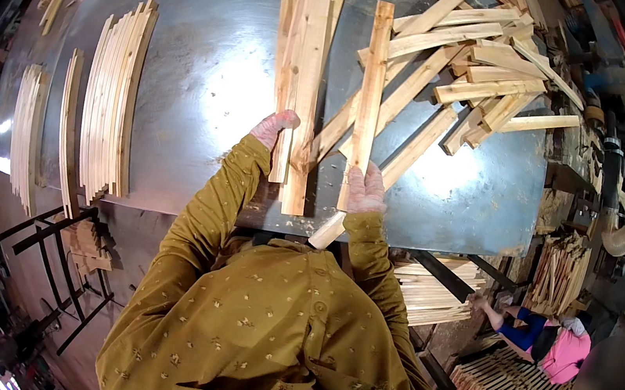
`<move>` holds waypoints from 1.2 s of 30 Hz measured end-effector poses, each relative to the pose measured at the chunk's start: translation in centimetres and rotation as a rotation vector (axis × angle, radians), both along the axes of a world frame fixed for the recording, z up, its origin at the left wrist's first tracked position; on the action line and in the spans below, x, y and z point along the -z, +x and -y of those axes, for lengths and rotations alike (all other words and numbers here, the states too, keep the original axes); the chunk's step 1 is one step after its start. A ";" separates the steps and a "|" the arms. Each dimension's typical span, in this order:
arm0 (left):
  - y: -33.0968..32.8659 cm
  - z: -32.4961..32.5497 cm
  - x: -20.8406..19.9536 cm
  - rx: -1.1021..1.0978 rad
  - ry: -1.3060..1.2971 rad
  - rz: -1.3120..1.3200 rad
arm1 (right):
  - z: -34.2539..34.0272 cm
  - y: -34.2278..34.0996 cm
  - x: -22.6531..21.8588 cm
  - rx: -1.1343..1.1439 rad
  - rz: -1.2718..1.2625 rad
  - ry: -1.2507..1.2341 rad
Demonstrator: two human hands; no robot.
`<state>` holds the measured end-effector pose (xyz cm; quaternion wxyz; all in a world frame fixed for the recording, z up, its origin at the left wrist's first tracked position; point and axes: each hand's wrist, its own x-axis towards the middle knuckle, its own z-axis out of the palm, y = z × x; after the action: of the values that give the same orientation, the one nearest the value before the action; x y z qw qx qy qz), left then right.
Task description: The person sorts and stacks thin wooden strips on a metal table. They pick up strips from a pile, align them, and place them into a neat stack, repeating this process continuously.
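My left hand [278, 129] is closed around the left side of a small bundle of wooden strips [308, 92] that lie lengthwise in front of me; how many it grips I cannot tell. Its thumb side rests near their middle. My right hand [366, 190] is closed on the near end of a single wooden strip [375, 69], which points away from me and lies over other strips. Beneath my right hand, a further strip [330, 229] pokes out past the near table edge. The strips are pale, with brownish grain.
A jumbled pile of wooden strips [496, 61] covers the far right of the metal table [191, 100]. Neat rows of strips [113, 102] lie at the left. Below the right edge sits stacked wood [438, 290]. A person in pink [567, 351] is beside slatted stacks at lower right.
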<state>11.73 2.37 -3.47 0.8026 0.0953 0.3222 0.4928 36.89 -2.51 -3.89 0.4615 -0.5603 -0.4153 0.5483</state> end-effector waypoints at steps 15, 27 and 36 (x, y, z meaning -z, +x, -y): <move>-3.7 1.5 4.7 -0.115 -0.155 -0.745 | 1.4 1.4 -1.1 -0.019 0.787 0.228; -0.1 2.2 -1.2 0.135 -0.284 -0.771 | 19.3 23.8 -5.7 1.075 1.048 0.067; 8.2 1.1 -3.0 0.030 -0.304 -1.115 | 43.1 46.3 12.6 1.117 0.714 -1.203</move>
<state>19.91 1.29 -0.48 0.5231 0.2289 0.7622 0.3050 83.19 -45.58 -16.46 0.1324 -0.9652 0.1571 0.1619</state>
